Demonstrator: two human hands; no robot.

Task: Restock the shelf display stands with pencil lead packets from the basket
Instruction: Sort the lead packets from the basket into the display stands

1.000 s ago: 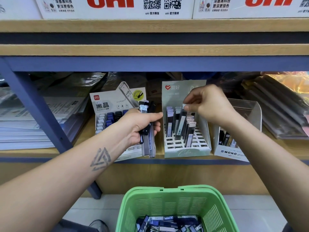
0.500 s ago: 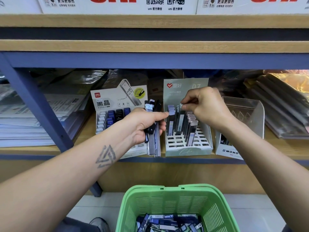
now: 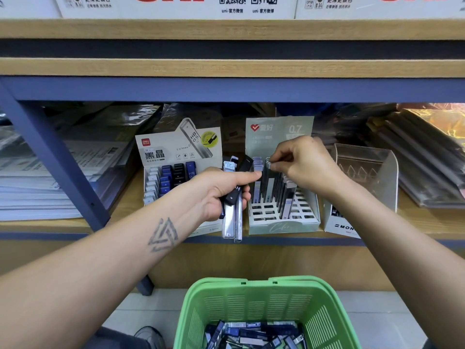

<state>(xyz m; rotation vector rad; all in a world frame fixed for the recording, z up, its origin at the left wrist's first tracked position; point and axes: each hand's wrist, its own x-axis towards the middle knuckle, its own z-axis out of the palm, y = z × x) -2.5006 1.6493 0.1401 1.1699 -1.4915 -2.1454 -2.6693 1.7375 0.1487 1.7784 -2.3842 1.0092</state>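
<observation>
- Pencil lead packets (image 3: pixel 232 197) were fanned in a bunch in the left hand (image 3: pixel 221 195), whose fingers were curled round them with the thumb pressed along the top; the bunch hung in front of the shelf edge, between two display stands.
- At the far left of the shelf (image 3: pixel 125 202), stacks of paper (image 3: pixel 37 192) lay flat behind a slanting blue post (image 3: pixel 57 157).
- Next came a white stand (image 3: pixel 176 157) with black printed characters, holding rows of blue, black and white packets.
- In the middle stood a pale green stand (image 3: pixel 281 222) marked 0.7, with a white slotted grid; several packets stood upright in its back and middle slots, and the front slots showed open.
- The right hand (image 3: pixel 304 165) hovered over that green stand, thumb and fingertips pinching the top of one upright packet (image 3: pixel 268 177) in the back rows.
- To the right sat a clear plastic stand (image 3: pixel 364 177), with a few dark packets low inside it.
- Below, on the floor, a green basket (image 3: pixel 264 298) held a loose heap of more packets.
</observation>
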